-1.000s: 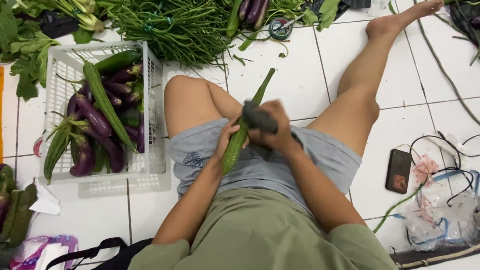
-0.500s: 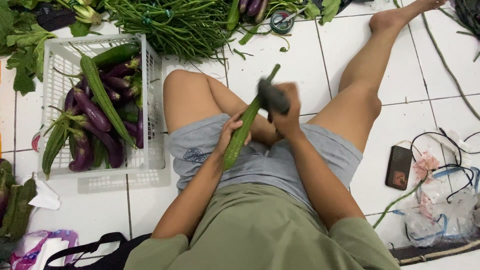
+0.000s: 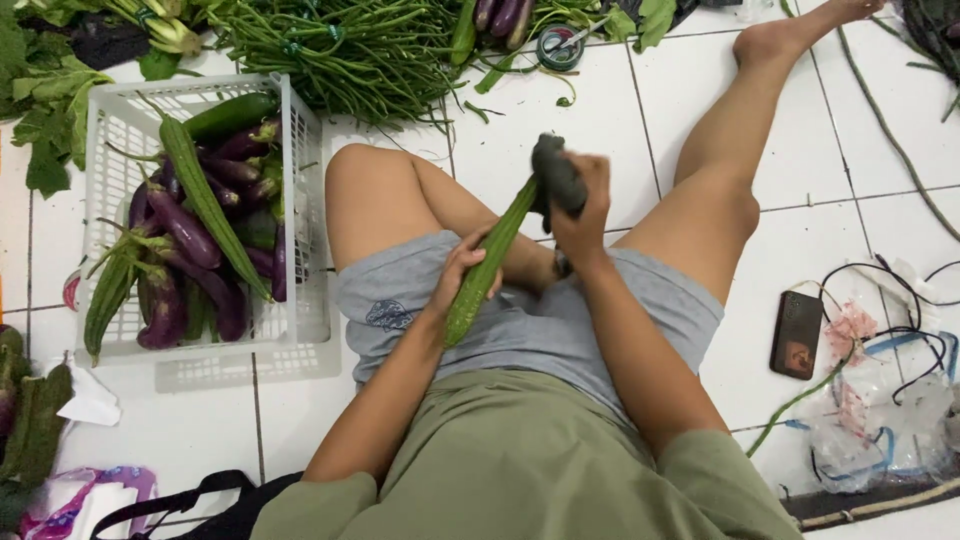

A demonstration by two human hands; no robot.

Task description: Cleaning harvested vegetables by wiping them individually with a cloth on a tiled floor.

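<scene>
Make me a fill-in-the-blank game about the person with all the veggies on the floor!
1. The left hand holds a long ____ gourd.
2. The right hand grips a dark grey ____ at the gourd's upper end.
3. The white basket holds ridged gourds and purple ____.
4. The dark phone lies on the tiled ____.

Missing words: green; cloth; eggplants; floor

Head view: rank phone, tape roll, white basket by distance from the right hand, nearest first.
From the right hand, which grips a dark cloth at the top of the long green gourd:
1. Tape roll, on the floor straight above the hand.
2. Phone, on the tiles to the right.
3. White basket, far left, holding eggplants.
</scene>
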